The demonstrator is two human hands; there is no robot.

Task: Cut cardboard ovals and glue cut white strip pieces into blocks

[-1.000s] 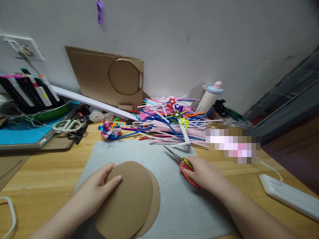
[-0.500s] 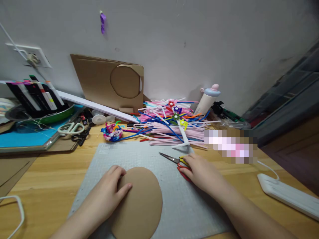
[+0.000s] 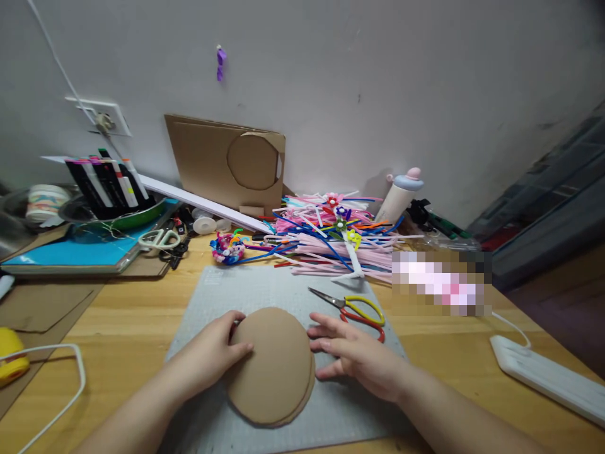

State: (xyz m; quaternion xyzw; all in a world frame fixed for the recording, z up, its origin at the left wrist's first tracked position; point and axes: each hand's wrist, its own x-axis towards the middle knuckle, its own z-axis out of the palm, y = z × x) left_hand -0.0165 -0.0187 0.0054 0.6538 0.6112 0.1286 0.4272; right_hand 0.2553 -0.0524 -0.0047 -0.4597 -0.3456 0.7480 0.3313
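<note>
Left hand [image 3: 215,347] grips cardboard discs [image 3: 271,372] by left rim | right hand [image 3: 362,358] spread wide, just right of discs | likely light, stiff, creasable; hold rims

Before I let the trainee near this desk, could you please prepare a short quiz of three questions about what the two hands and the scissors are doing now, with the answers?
1. Multiple choice: what is the left hand gripping?
A) a pen
B) cardboard discs
C) a bottle

2. True or false: the right hand is open, with its fingers spread near the discs.

3. Fill in the gap: the scissors lying on the mat have one yellow handle and one ____ handle.

Key: 1: B. 2: True. 3: red.
</note>
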